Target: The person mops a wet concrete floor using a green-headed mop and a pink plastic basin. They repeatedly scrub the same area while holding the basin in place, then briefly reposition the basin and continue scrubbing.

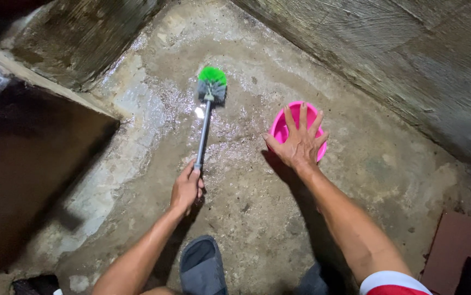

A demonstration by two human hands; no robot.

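left hand (187,188) clenching brush (209,101) handle | right hand (299,146) fingers splayed over bowl (282,129), not gripping | I'm judging: wet floor (257,218), bowl sliding away

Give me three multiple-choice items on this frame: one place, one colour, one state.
1. Where is the pink bowl?
A. on the wet concrete floor, under the right hand
B. on top of the wall
C. in the left hand

2. What colour are the bristles on the brush?
A. red
B. green
C. black

3. What is the left hand doing?
A. resting flat on the floor
B. gripping a sandal
C. closed around the end of the brush's long handle

Answers:
1 A: the bowl sits on the floor with the right hand spread over its near rim.
2 B: the brush head carries bright green bristles at its far end.
3 C: the fingers wrap the grey handle, the head down on the wet floor.
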